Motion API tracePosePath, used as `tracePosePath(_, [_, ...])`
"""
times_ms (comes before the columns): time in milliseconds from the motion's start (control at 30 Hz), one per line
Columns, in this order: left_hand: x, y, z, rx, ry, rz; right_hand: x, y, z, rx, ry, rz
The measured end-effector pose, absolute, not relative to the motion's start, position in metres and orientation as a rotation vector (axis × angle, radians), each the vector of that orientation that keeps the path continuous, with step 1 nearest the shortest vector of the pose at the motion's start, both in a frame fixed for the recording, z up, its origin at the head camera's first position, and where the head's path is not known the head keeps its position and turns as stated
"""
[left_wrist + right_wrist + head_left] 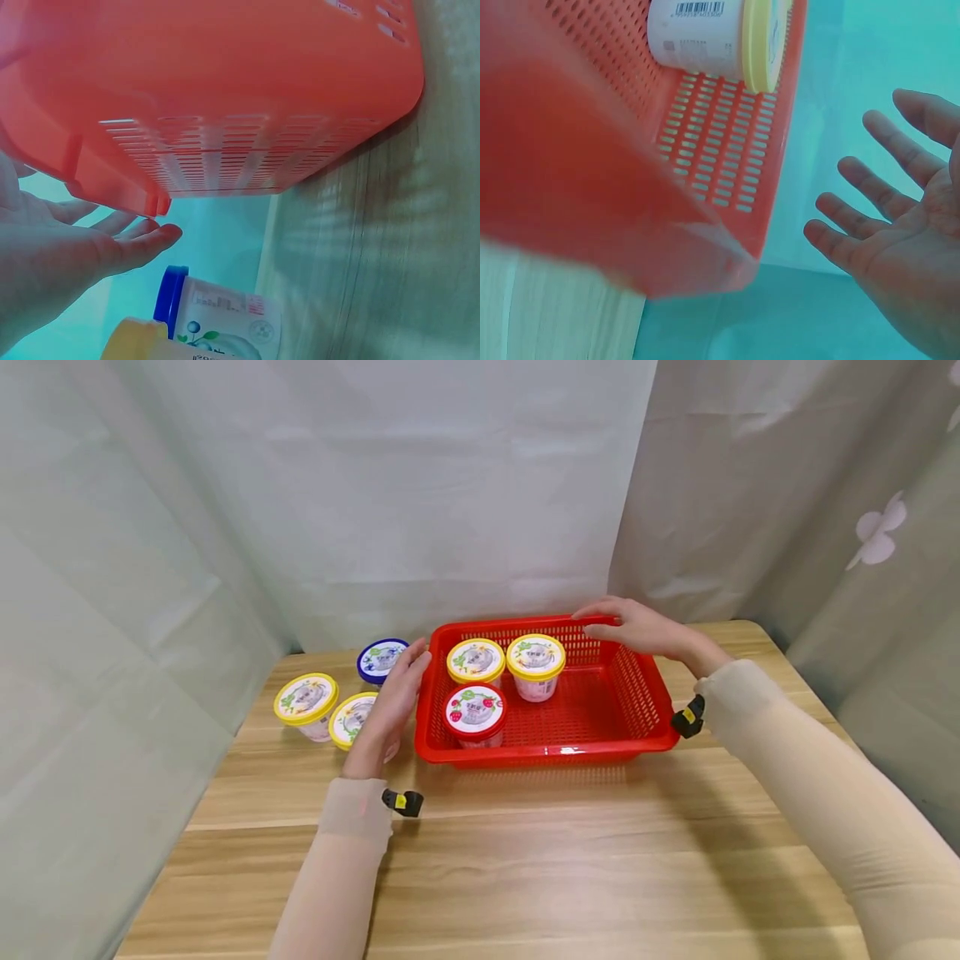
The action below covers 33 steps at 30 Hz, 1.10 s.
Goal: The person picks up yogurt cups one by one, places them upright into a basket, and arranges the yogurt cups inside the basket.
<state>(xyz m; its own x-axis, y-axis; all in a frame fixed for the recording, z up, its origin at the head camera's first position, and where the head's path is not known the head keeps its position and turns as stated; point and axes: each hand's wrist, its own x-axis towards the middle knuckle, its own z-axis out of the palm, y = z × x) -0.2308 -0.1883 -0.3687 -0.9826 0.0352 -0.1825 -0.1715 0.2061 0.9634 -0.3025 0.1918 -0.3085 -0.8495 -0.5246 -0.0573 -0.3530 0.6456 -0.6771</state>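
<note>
A red plastic basket [585, 706] with slotted walls stands on the wooden table. Inside, toward its left, are two yellow-lidded cups [536, 668] and a red-lidded cup [476, 714] with strawberries on the lid. My left hand [397, 697] is at the basket's left rim, fingers extended; in the left wrist view its fingertips meet the rim's edge. Above the back right rim, my right hand [637, 625] has its fingers spread and holds nothing. The right wrist view shows that hand [907, 202] apart from the basket wall.
Left of the basket stand a blue-lidded cup [381, 660] and two yellow-lidded cups [306, 699], one partly hidden behind my left hand. Pale curtains [420, 485] hang behind the table [525, 860] and at both sides.
</note>
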Motion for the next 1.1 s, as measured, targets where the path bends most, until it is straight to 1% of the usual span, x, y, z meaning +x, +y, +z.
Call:
tracePosePath(233, [-0.229,-0.192,-0.368,-0.087,2.338,1.853,-0.3,0.201,-0.312,-0.672,2.612,-1.048])
tracePosePath(700, [-0.226,-0.201,-0.366,-0.082,2.367,1.839,-0.292,0.211,-0.327,-0.65,2.609,-1.147])
tracePosePath(967, [-0.228,-0.207,-0.367,0.028,2.518,1.737,-0.289,0.213,-0.334,-0.633,2.624,-1.201])
tracePosePath(1100, [-0.218,-0.204,-0.348,0.098,2.583,1.684,-0.288,0.214,-0.338,-0.631,2.612,-1.258])
